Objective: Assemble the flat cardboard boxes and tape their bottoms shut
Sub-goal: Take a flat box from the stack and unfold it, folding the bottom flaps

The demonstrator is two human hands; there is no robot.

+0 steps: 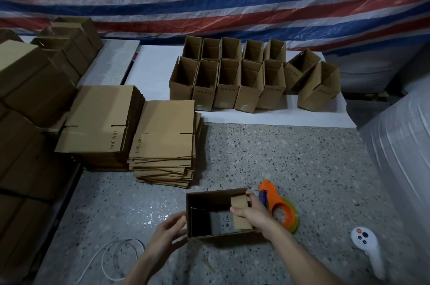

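Both forearms (pixel 300 261) enter at the bottom edge, cut off there. The left hand (pixel 168 230) lies with relaxed fingers against the left wall of the open box (pixel 209 199), which stands on the floor (pixel 279 156) between the hands; speckled floor shows through its unclosed bottom. The right hand (pixel 252 213) grips the box's right end flap, thumb inside, partly hiding it. Just right lies one orange tape dispenser (pixel 277 203), then one white controller (pixel 366 245). Farther back, dark cardboard bundles (pixel 28 89) are too dim to count, then come two stacks of flat boxes (pixel 162 126) and twelve assembled boxes (pixel 226 89) on a white board (pixel 279 117).
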